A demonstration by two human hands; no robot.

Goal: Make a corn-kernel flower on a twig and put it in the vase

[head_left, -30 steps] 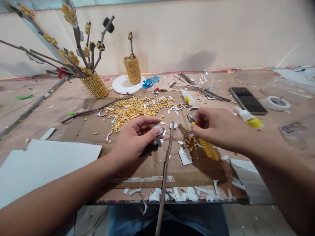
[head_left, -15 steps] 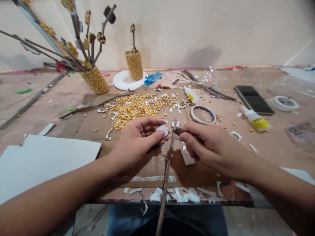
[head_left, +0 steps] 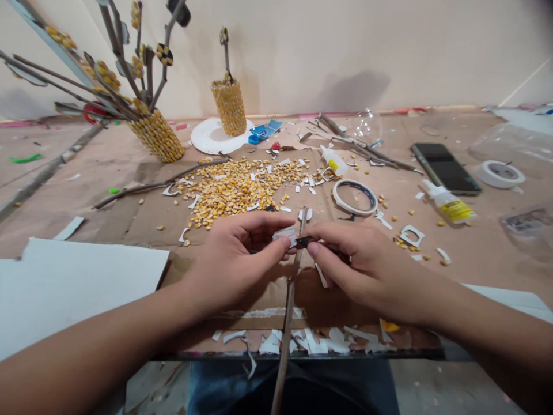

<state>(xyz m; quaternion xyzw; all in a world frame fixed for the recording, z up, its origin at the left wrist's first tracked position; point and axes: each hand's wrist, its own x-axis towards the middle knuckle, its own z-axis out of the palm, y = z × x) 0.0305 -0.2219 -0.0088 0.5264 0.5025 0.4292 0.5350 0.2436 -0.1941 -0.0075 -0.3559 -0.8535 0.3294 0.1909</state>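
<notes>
My left hand (head_left: 244, 248) pinches a small white cardboard piece (head_left: 285, 234) between thumb and fingers. My right hand (head_left: 363, 259) is closed on a small dark pointed blade (head_left: 303, 242), whose tip meets the right edge of that piece. Most of the blade is hidden by the fingers, so its handle cannot be made out. Beneath both hands a thin stick (head_left: 288, 305) runs from the cardboard over the table edge toward my lap. At its far end lies a small white disc (head_left: 305, 214).
Loose corn kernels (head_left: 228, 190) are heaped beyond my hands. Corn-covered pots (head_left: 158, 137) with twigs stand at the back left. Glue bottles (head_left: 451, 203), a tape roll (head_left: 355, 197) and a phone (head_left: 444, 167) lie to the right. White scraps (head_left: 315, 341) line the front edge.
My right hand has moved slightly left and down, bringing the dark blade against the white piece. The view has shifted a little, so background things sit further left and higher.
</notes>
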